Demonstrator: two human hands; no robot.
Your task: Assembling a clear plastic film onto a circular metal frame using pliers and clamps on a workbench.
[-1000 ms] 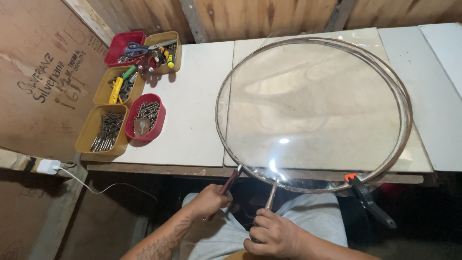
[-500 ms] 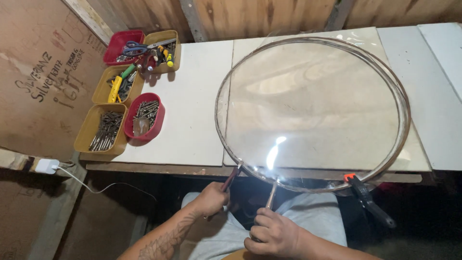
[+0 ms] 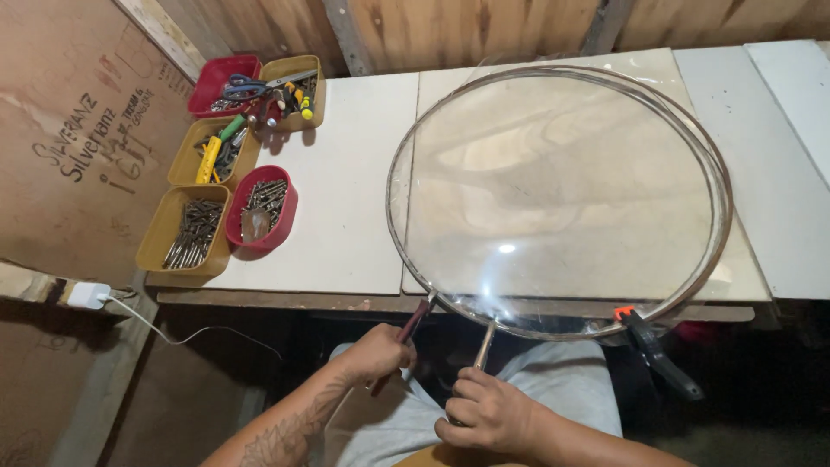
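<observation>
Bare forearms, a tattoo along the left forearm (image 3: 285, 432), light grey shorts (image 3: 553, 372) on the lap

The disc (image 3: 562, 190) looks like glossy clear plastic in a shiny metal hoop (image 3: 723, 186); the table (image 3: 346, 173) is matt board.

Packages: none seen.
Labels: none seen.
Screens: none.
Signs: one handwritten marking (image 3: 95, 143), upper left of frame, on brown board wall (image 3: 52, 78) left of counter (image 3: 346, 173). Dark marker, approx. three slanted lines rising to the right, no border or backing. Faint reddish smudge just above it.
</observation>
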